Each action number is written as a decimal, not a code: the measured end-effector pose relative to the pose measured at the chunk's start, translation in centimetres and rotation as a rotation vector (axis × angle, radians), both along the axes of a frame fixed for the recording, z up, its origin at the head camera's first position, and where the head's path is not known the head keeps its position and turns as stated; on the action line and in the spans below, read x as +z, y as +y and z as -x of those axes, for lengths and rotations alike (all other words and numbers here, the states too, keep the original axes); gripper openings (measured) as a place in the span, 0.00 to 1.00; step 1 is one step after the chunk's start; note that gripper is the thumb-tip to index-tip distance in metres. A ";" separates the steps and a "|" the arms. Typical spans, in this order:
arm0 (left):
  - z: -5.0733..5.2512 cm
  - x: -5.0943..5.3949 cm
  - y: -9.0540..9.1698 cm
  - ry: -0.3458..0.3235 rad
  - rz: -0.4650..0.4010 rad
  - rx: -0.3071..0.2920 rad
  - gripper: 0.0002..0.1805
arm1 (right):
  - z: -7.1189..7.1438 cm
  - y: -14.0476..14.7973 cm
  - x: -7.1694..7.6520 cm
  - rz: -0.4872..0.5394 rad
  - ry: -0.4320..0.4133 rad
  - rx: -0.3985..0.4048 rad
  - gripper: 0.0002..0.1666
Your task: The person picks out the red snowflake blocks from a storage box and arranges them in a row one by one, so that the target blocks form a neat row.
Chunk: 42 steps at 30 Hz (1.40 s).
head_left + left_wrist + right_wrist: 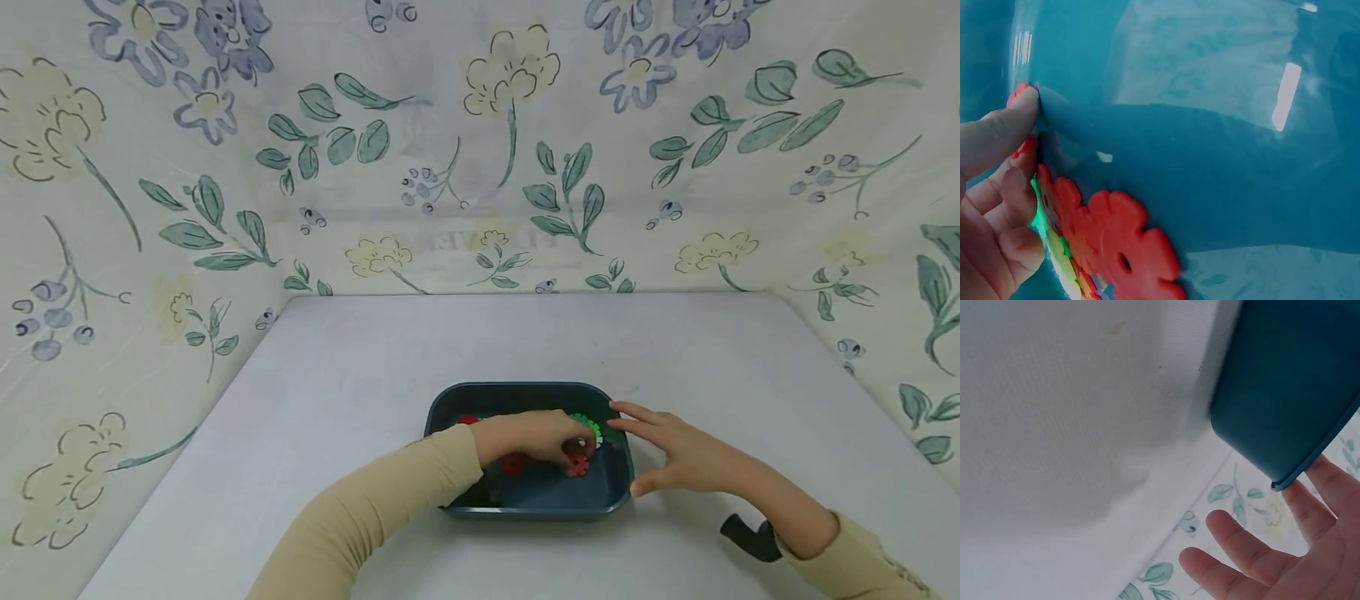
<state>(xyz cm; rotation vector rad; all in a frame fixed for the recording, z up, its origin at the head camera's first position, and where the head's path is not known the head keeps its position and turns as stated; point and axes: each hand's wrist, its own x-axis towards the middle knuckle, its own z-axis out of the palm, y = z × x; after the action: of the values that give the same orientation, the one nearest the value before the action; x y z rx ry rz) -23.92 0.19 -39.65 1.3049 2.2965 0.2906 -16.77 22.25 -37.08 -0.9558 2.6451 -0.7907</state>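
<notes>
Inside a dark blue-green tray [525, 503], the left hand [542, 435] pinches a red flower-shaped piece [577, 463] between thumb and fingers. In the left wrist view, the pinched red piece [1021, 94] shows at the fingertips of the left hand [997, 200], with other red flower pieces [1124, 247] and green ones just below. The right hand [678, 450] has its fingers spread at the tray's right rim. From the right wrist view, fingertips of the right hand [1291, 544] touch the rim of the tray [1291, 394], and the other fingers extend past it.
The tray stands on a white table [360, 350] with a floral cloth [450, 208] behind and at both sides. A black strap-like thing [750, 537] lies by the right wrist. More red pieces [513, 464] lie in the tray, partly under the left hand.
</notes>
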 end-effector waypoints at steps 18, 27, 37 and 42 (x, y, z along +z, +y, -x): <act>2.3 2.6 -2.3 -0.077 -0.184 0.166 0.17 | -0.1 0.0 0.1 -0.011 0.000 -0.004 0.49; 3.7 5.7 -3.9 -0.020 -0.206 0.249 0.16 | 0.0 0.0 -0.1 -0.019 0.001 -0.007 0.50; 5.7 7.9 -6.5 0.059 -0.278 0.334 0.19 | 0.0 -0.1 0.1 -0.024 0.003 -0.009 0.50; 6.8 8.5 -8.0 0.056 -0.329 0.418 0.21 | -0.1 -0.1 0.1 -0.023 0.015 -0.009 0.49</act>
<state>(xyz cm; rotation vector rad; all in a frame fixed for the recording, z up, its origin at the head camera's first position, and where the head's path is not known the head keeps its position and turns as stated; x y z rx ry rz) -30.72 -7.86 -31.13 0.9659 2.6382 0.8091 -16.63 22.12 -37.02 -0.9483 2.6675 -0.7568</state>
